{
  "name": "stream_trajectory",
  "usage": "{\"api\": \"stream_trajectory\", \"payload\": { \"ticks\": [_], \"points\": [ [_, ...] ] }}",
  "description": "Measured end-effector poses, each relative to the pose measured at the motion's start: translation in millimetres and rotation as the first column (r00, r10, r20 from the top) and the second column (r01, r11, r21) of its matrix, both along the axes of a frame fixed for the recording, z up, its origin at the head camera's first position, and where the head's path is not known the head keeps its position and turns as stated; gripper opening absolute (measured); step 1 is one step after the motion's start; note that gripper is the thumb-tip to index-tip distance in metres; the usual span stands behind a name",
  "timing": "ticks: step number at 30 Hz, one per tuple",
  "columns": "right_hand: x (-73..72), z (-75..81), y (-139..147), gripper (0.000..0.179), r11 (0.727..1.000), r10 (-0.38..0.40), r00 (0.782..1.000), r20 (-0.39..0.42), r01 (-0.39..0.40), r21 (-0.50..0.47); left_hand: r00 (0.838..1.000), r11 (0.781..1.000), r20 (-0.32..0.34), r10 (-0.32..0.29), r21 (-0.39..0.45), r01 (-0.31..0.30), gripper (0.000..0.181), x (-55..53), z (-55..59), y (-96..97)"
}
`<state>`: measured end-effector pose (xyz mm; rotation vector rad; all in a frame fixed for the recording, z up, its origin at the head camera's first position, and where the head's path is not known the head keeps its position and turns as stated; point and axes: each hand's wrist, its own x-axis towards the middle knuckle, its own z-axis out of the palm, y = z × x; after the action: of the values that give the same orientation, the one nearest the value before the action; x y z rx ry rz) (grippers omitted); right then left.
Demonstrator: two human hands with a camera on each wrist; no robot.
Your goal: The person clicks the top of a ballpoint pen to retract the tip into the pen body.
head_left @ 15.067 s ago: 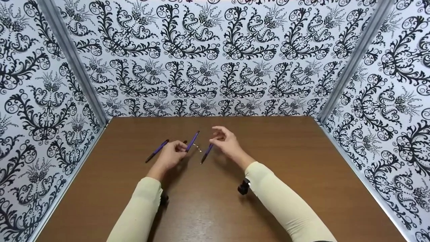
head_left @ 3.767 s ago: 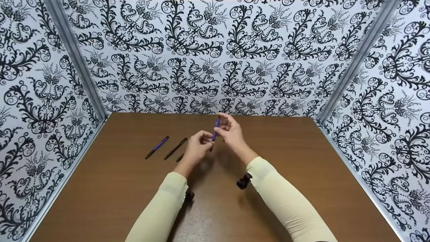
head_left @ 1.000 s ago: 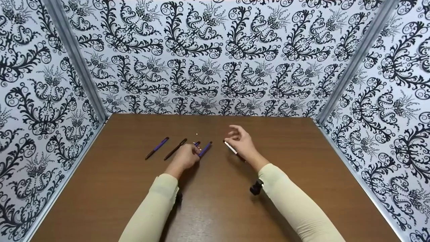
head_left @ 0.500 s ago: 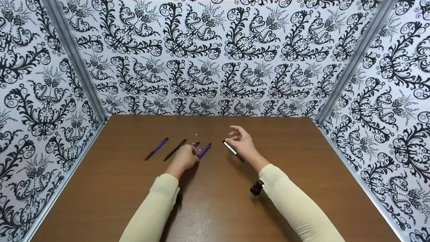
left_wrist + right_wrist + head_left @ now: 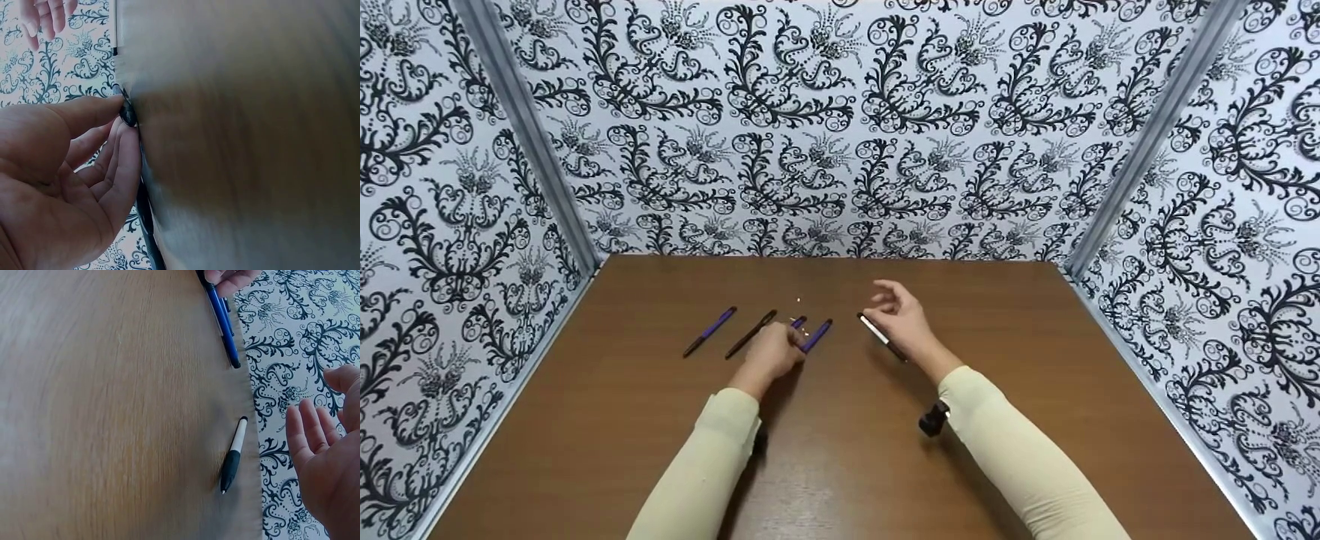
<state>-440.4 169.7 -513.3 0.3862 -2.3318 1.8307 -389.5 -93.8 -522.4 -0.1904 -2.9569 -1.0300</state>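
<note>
In the head view my left hand (image 5: 771, 349) is low over the table, pinching the dark end of a purple-blue pen (image 5: 817, 335). The left wrist view shows thumb and fingertips meeting on its black part (image 5: 128, 114). Half covered by that hand is another purple pen (image 5: 798, 322). A black pen (image 5: 751, 334) and a purple pen (image 5: 709, 332) lie further left, roughly parallel. My right hand (image 5: 901, 321) hovers beside a white pen with a black grip (image 5: 877, 334). In the right wrist view, its relaxed fingers are apart from that white pen (image 5: 234, 455), which lies on the wood.
The brown wooden table (image 5: 840, 450) is bounded by patterned black-and-white walls (image 5: 825, 135) at the back and sides. Grey metal posts (image 5: 540, 150) stand at the corners. Tiny bright specks (image 5: 799, 300) show behind the pens.
Earlier both hands held one purple pen in the air; now the left alone pinches a purple pen at the table. A white pen has appeared by the right hand. Almost nothing moved in the last second.
</note>
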Motion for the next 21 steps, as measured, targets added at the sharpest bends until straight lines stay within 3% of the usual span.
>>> {"api": "stream_trajectory", "payload": {
  "ticks": [10, 21],
  "points": [
    [1.5, 1.8, 0.2, 0.058, 1.000, -0.004, 1.000, 0.017, 0.004, 0.002, 0.999, 0.999, 0.011, 0.033, -0.006, -0.033, 0.011, 1.5, -0.1, -3.5],
    [0.7, 0.6, 0.9, 0.057, 0.999, 0.003, 1.000, 0.025, -0.002, -0.039, 0.998, 0.998, 0.055, 0.030, 0.052, -0.033, 0.009, 1.4, -0.6, -6.7]
  ]
}}
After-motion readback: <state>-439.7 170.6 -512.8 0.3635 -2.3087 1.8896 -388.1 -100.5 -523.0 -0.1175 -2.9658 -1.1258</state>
